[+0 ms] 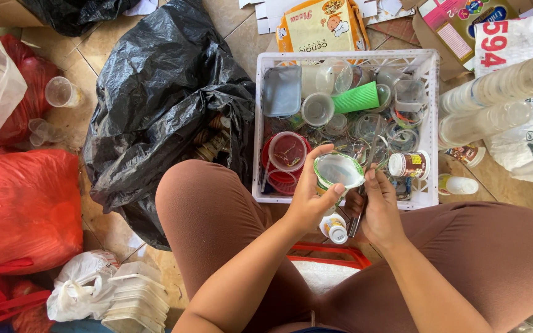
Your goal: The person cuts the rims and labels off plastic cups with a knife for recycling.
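Both forearms reach forward from the bottom of the view, between the raised knees of the seated person, and meet just above the near rim of a white plastic crate (430, 123) that stands on the tiled floor. The left hand (308, 197) is wrapped around a small clear plastic cup with a green-printed rim (338, 171), thumb laid across the rim, fingers curled behind; the cup is tilted so its open mouth faces the camera, right at the crate's near edge. The right hand (379, 209) is loosely closed close beside the cup, fingertips at the cup's right side; a thin dark strip runs down under its palm, though whether it grips that strip cannot be told. Just below the hands, between the thighs, lies a small white bottle with a white cap (334, 228). The crate is crowded with clear cups and lids, a green ribbed cup (356, 97), a red-rimmed tub (287, 151) and a small white jar with a dark label (409, 164). A black bin bag (161, 105) slumps against the left knee, red bags (23, 206) lie further left, and stacked clear cups (495, 102) lie on their side to the right of the crate.
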